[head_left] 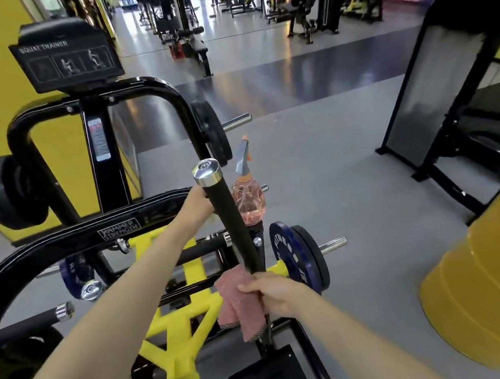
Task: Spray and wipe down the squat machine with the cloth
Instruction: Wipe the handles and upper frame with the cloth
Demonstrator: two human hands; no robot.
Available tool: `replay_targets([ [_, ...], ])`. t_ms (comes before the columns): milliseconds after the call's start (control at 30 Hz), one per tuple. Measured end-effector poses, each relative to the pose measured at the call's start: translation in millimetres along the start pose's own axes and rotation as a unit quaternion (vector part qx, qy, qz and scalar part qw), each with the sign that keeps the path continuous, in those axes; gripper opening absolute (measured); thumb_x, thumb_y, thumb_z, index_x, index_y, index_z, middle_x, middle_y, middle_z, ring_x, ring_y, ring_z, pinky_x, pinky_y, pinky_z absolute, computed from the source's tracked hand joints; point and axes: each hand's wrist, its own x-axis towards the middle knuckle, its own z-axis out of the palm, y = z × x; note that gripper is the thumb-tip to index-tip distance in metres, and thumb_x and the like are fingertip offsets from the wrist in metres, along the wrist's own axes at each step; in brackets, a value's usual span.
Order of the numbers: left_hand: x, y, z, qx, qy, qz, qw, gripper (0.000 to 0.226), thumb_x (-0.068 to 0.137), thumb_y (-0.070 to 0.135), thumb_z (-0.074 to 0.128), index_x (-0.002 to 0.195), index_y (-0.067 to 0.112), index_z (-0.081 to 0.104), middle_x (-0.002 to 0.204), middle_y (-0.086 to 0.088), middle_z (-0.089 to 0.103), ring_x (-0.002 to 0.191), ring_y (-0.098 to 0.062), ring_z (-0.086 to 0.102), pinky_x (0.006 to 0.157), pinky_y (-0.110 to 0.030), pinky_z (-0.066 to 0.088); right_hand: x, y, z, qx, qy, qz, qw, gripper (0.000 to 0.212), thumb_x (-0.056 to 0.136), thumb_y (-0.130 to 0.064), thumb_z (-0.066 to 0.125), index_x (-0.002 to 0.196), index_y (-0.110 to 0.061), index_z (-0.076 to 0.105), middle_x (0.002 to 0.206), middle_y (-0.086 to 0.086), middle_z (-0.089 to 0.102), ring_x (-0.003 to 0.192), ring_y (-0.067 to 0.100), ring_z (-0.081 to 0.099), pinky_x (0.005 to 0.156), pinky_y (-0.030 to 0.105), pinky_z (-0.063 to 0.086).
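I am in the wiping stage on the squat machine (172, 326), working on its upright black handle (231, 221). My right hand (275, 293) is closed around the lower part of that handle with the pink cloth (238, 302) pressed between palm and bar, its loose end hanging down on the left side. My left hand (193, 204) is up by the handle's chrome cap; it looks curled around the pink spray bottle (249, 202), though the handle hides most of the fingers, so I cannot tell how firm that grip is. The bottle stands upright just behind the handle, about a third full of pink liquid, nozzle pointing up and away.

I cannot see wet streaks, so I cannot say which parts are finished. By my judgement this one handle is underway, while the other handle (21, 327) at lower left, the yellow frame and the black arms remain.
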Motion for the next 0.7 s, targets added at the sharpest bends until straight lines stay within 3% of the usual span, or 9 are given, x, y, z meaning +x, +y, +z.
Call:
replay_targets([
  [67,6.0,11.9,12.9,-0.016,-0.027,0.007,0.999,0.024,0.092,0.013,0.062,0.09,0.032,0.049,0.086,0.013,0.047,0.078,-0.002,0.049,0.071,-0.017,0.044,-0.1,1.4,9.1,0.01,-0.003,-0.004,1.0,0.018,0.094,-0.005,0.055,0.111,-0.007,0.059,0.098,0.005,0.065,0.088,0.018,0.062,0.094,0.046,0.047],
  [100,10.4,13.8,17.4,-0.023,-0.038,0.01,0.999,0.022,0.092,0.016,0.061,0.107,0.029,0.051,0.097,0.012,0.048,0.087,-0.004,0.05,0.078,-0.015,0.043,0.9,2.2,11.7,0.018,-0.005,-0.005,1.0,0.016,0.095,-0.006,0.055,0.11,-0.009,0.059,0.098,0.005,0.066,0.09,0.018,0.062,0.097,0.047,0.046],
  [200,21.2,16.5,22.8,-0.032,-0.048,0.013,0.998,0.059,0.091,0.022,0.063,0.142,0.014,0.035,0.135,0.004,0.044,0.117,-0.009,0.047,0.103,-0.031,0.037,6.0,3.6,13.7,0.037,-0.003,0.0,0.999,0.02,0.095,-0.009,0.056,0.114,-0.01,0.059,0.113,0.008,0.067,0.104,0.022,0.063,0.099,0.047,0.046],
  [267,28.2,16.2,26.4,-0.02,-0.051,0.016,0.998,0.047,0.092,0.021,0.063,0.134,0.012,0.044,0.122,0.004,0.055,0.102,-0.001,0.056,0.102,-0.034,0.044,10.4,4.5,11.9,0.037,0.004,0.005,0.999,0.032,0.094,-0.011,0.057,0.126,-0.008,0.055,0.124,0.009,0.063,0.115,0.024,0.059,0.099,0.047,0.046],
  [367,38.0,17.4,35.4,0.018,-0.052,0.012,0.998,0.025,0.094,0.018,0.06,0.115,0.01,0.051,0.091,0.007,0.056,0.078,0.002,0.055,0.071,-0.005,0.049,12.3,5.2,11.6,0.016,0.004,0.015,1.0,0.033,0.094,-0.012,0.058,0.127,-0.007,0.053,0.123,0.009,0.063,0.114,0.024,0.059,0.087,0.041,0.051],
  [433,43.8,14.1,40.6,0.033,-0.033,0.024,0.999,0.022,0.094,0.017,0.059,0.109,0.003,0.052,0.088,-0.002,0.057,0.075,-0.002,0.055,0.057,0.0,0.042,14.4,5.8,12.4,0.011,0.004,0.017,1.0,0.027,0.094,-0.011,0.058,0.12,-0.007,0.054,0.119,0.009,0.063,0.111,0.023,0.059,0.079,0.036,0.051],
  [533,43.4,5.6,36.3,0.046,-0.002,0.013,0.999,0.017,0.095,0.017,0.058,0.101,0.002,0.054,0.086,-0.002,0.058,0.072,-0.004,0.058,0.061,-0.004,0.045,19.9,8.8,15.2,0.02,0.006,0.026,0.999,0.019,0.094,-0.012,0.058,0.113,-0.01,0.056,0.122,0.01,0.062,0.114,0.025,0.058,0.082,0.037,0.051],
  [633,36.1,-16.3,15.0,0.034,0.04,-0.02,0.998,0.019,0.094,0.007,0.057,0.111,-0.003,0.058,0.094,-0.001,0.065,0.079,-0.003,0.066,0.066,-0.014,0.05,28.5,8.8,21.3,0.048,0.009,0.043,0.998,0.035,0.094,-0.014,0.058,0.128,-0.006,0.05,0.125,0.01,0.062,0.115,0.024,0.059,0.084,0.038,0.052],
  [700,22.0,-22.3,-1.3,0.054,0.074,-0.02,0.996,0.024,0.093,0.003,0.054,0.116,-0.004,0.058,0.101,-0.01,0.065,0.09,-0.018,0.065,0.074,-0.026,0.056,34.1,10.4,28.1,0.051,0.009,0.05,0.997,0.044,0.096,-0.014,0.054,0.139,-0.011,0.042,0.129,0.011,0.059,0.111,0.023,0.06,0.077,0.036,0.053],
])
